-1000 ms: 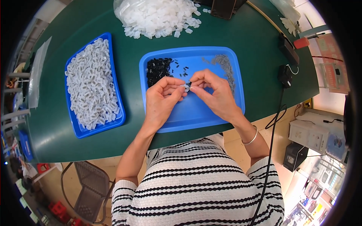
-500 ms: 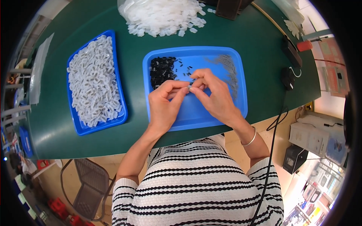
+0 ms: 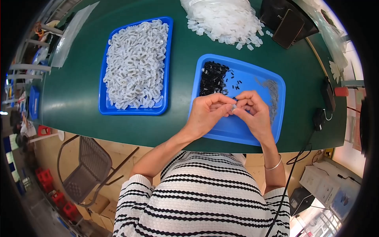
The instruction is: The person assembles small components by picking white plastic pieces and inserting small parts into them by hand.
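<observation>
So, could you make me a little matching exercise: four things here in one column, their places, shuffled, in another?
Things
1. Small black plastic pieces
2. Slender grey pieces
3. Flat translucent-white plastic pieces
4. Small pale piece

Places
A. Heaped beyond the light-blue rectangular plastic tray
B. Between the bare left hand and right hand
C. Mostly piled at that tray's left side
D. Along that tray's right side

Pairs: 1-C, 2-D, 3-A, 4-B

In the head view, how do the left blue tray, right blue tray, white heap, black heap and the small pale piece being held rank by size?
1. Left blue tray and right blue tray: too alike to rank.
2. White heap
3. Black heap
4. Small pale piece, partly hidden
</observation>
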{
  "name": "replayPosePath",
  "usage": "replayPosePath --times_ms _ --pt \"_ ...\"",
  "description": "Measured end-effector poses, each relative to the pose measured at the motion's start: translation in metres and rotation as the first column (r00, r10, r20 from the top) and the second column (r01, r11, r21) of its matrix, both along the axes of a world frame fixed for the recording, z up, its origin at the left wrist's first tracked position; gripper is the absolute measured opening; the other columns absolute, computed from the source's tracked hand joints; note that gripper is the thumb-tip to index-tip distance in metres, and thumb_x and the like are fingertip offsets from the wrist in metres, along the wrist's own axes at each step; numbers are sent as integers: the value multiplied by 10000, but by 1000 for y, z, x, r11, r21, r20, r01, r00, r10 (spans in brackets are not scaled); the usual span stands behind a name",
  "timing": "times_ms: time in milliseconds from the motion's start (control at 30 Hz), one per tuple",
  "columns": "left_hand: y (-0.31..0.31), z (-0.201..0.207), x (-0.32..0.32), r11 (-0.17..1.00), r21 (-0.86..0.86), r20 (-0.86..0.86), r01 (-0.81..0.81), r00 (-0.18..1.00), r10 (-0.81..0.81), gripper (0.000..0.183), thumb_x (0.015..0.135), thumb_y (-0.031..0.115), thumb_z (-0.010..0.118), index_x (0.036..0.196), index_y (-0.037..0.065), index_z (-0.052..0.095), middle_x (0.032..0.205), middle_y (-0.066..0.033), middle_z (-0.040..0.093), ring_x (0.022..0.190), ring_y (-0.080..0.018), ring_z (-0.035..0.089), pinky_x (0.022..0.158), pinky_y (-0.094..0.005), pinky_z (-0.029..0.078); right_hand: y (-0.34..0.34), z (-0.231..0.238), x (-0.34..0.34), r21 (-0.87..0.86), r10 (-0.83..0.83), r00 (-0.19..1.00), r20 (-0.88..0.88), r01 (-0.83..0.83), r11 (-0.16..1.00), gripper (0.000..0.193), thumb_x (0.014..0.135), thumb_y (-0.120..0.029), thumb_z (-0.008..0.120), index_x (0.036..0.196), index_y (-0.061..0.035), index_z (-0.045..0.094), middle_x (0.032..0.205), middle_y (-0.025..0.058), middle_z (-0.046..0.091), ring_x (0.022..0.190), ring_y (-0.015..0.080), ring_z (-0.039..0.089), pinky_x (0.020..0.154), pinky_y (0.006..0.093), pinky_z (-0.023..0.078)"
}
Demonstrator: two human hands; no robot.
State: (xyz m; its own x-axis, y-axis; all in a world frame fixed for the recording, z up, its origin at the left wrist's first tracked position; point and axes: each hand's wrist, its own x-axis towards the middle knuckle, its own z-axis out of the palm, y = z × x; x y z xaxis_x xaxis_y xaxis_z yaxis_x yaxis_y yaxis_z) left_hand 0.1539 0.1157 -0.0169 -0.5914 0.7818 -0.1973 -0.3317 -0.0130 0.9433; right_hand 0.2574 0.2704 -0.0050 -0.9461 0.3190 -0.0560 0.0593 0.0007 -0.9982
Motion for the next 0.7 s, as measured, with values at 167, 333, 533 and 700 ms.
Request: replayPosePath --times_ms 167,333,533,700 --pt "-20 14 -9 990 -27 -108 -138 985 134 137 909 26 645 1041 4 679 928 -54 694 808 -89 644 731 -222 529 -9 4 -8 125 11 1000 -20 -8 992 231 843 15 691 1056 6 602 835 32 616 796 94 591 731 244 499" --pt "-91 38 -73 715 114 -624 -690 510 592 98 897 36 666 994 22 682 869 1 645 760 -46 569 657 -172 446 29 20 -4 549 -141 990 14 110 829 99 869 -33 648 965 -20 669 863 68 651 755 176 577 729 298 485" --pt "-175 -1 -133 623 -38 -926 -781 262 272 174 877 105 698 1048 76 700 989 -5 657 852 -105 537 706 -237 419 43 2 3 859 -57 997 -61 81 505 134 813 -18 686 947 -13 679 839 103 640 783 253 597 707 332 491" --pt "-159 12 -140 563 -106 -953 -820 245 178 136 855 113 699 986 88 723 1047 -13 666 886 -160 540 769 -286 429 46 -9 0 898 -76 994 -76 101 429 138 812 -33 687 948 -22 672 844 106 630 816 285 610 708 375 509"
